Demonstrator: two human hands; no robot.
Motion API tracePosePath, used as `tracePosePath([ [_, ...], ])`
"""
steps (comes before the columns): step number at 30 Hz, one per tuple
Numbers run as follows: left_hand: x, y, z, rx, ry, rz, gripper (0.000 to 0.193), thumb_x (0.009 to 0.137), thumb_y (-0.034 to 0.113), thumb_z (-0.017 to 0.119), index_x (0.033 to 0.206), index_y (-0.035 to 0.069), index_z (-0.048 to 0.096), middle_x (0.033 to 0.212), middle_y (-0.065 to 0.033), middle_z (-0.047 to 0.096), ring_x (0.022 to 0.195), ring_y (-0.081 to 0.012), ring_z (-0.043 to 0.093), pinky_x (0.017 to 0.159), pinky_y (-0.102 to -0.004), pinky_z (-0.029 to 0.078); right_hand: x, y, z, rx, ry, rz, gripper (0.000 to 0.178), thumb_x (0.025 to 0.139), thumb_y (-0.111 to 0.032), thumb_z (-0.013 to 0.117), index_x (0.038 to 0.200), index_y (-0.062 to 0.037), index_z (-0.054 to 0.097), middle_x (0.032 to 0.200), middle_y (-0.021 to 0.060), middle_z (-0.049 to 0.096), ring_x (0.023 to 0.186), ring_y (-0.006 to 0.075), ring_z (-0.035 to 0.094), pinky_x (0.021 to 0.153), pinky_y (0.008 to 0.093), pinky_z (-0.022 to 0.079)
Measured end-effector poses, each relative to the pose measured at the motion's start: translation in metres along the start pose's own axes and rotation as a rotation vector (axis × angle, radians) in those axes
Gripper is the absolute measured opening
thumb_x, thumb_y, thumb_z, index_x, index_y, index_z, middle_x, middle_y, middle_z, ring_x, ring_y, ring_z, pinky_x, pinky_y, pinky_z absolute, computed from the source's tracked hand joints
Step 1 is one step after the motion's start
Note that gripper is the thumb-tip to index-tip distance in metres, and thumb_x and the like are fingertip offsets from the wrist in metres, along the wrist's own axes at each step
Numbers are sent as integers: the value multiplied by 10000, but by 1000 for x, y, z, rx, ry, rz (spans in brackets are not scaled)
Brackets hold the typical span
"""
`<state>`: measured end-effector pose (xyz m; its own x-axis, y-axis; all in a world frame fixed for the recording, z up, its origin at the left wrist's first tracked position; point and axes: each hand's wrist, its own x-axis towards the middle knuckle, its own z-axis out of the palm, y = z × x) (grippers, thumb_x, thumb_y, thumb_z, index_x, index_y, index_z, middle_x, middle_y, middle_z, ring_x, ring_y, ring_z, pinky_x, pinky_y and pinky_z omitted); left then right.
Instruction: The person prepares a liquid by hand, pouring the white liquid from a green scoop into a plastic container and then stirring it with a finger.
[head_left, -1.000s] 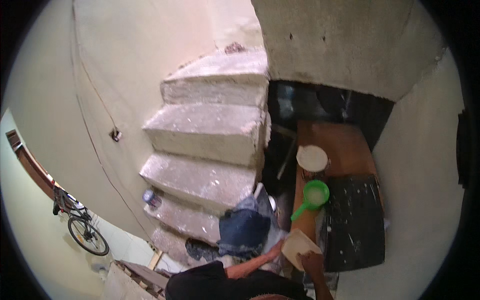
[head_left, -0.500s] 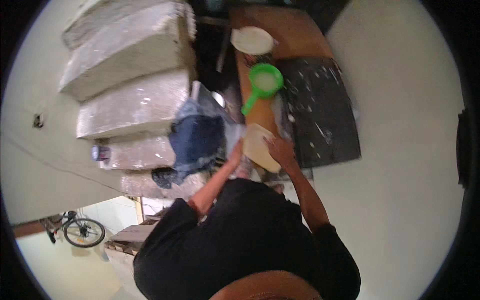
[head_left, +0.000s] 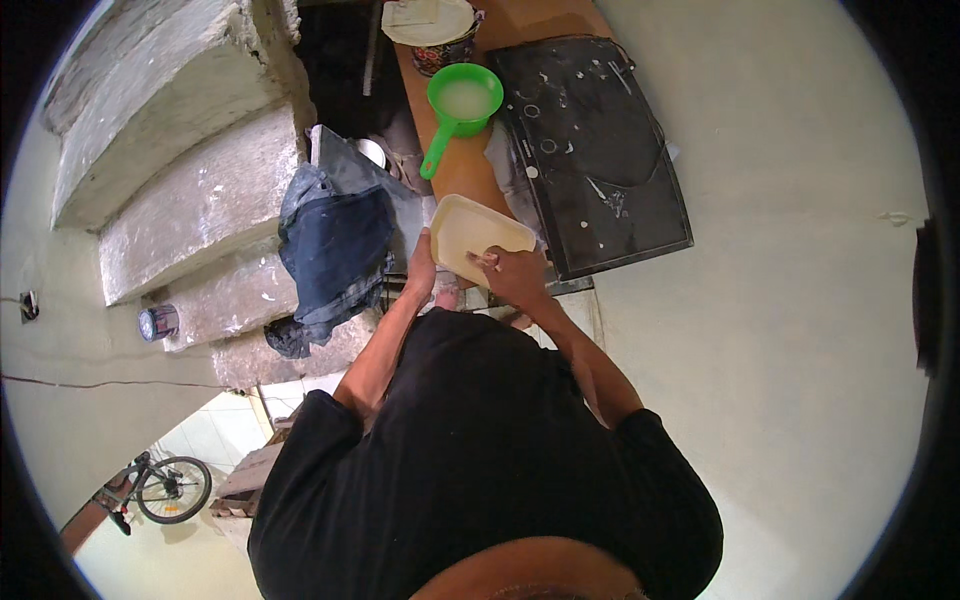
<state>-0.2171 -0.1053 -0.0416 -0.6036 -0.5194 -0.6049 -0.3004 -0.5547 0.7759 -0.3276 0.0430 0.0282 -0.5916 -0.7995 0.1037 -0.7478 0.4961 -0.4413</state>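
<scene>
A shallow cream-coloured plastic tub (head_left: 462, 222) is held in front of my body, above the near end of a brown board. My left hand (head_left: 422, 265) grips its left wall, with the fingers partly hidden beneath it. Over the near right part of the tub, my right hand (head_left: 513, 272) has its fingers bent and drawn together, tips down toward the tub's inside. Whatever they pinch, if anything, is too small to make out. Just beyond the tub, a green dipper (head_left: 466, 97) holding whitish liquid rests on the board, its handle pointing toward me.
A dark patterned bucket (head_left: 445, 54) with a pale lid stands past the dipper. On the right lies a black flat panel (head_left: 600, 170) with white specks. Dark blue cloth (head_left: 340, 240) drapes over rough concrete steps (head_left: 205, 190), where a small can (head_left: 158, 322) sits. A bicycle (head_left: 172, 489) is at lower left.
My view has shifted, so the surroundings appear farther up and left. The tub has turned and shows more of its inside. My right hand's fingers are now more bent over its near right part.
</scene>
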Motion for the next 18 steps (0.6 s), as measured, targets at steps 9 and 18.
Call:
tracePosePath([
  [9, 4, -4, -2, -8, -23, -10, 718, 973, 570, 328, 1339, -29, 473, 1318, -130, 511, 1234, -206, 417, 1061, -312, 266, 39, -9, 27, 247, -19, -51, 279, 896, -284, 526, 805, -44, 635, 638, 186, 624, 573, 381, 619, 574, 491, 496],
  [18, 5, -7, -2, -12, -20, 3, 681, 986, 550, 327, 1326, -17, 488, 1299, -109, 528, 1206, -190, 441, 1052, -308, 283, 57, 11, 19, 104, 110, -14, 231, 872, -256, 564, 852, -51, 669, 616, 180, 610, 556, 372, 612, 552, 481, 490],
])
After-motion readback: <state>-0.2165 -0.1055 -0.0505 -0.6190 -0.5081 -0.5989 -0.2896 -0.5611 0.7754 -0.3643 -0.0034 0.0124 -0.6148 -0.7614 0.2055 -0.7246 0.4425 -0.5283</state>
